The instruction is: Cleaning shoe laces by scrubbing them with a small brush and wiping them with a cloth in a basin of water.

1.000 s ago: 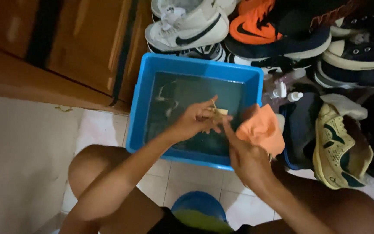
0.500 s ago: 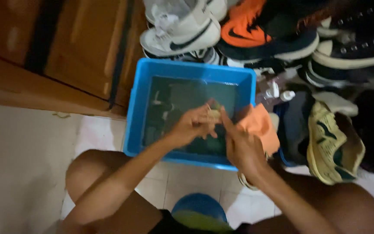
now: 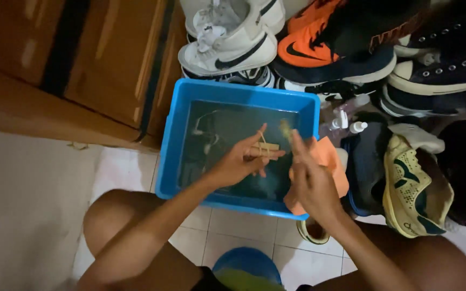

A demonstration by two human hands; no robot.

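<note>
My left hand (image 3: 237,160) hovers over the blue tub (image 3: 244,89) of dark water and pinches a small tan piece (image 3: 270,146) that has thin bands or strings around it. My right hand (image 3: 313,183) is just to its right, over the tub's right edge. It clutches an orange cloth (image 3: 331,159) in its palm, and its raised fingertips are at a small yellowish bit (image 3: 286,127). Whether that bit is joined to the tan piece I cannot tell. Something pale lies under the water (image 3: 207,132).
Shoes are piled behind and right of the tub: a white sneaker (image 3: 227,46), an orange and navy shoe (image 3: 327,51), black high-tops (image 3: 449,67), a cream and green shoe (image 3: 413,188). Small spray bottles (image 3: 350,121) stand by the tub. A wooden cabinet (image 3: 82,64) is at left.
My right fingers have lifted up and away from my left hand, and the yellowish bit now shows at their tips. My left hand stays over the tub with the tan piece.
</note>
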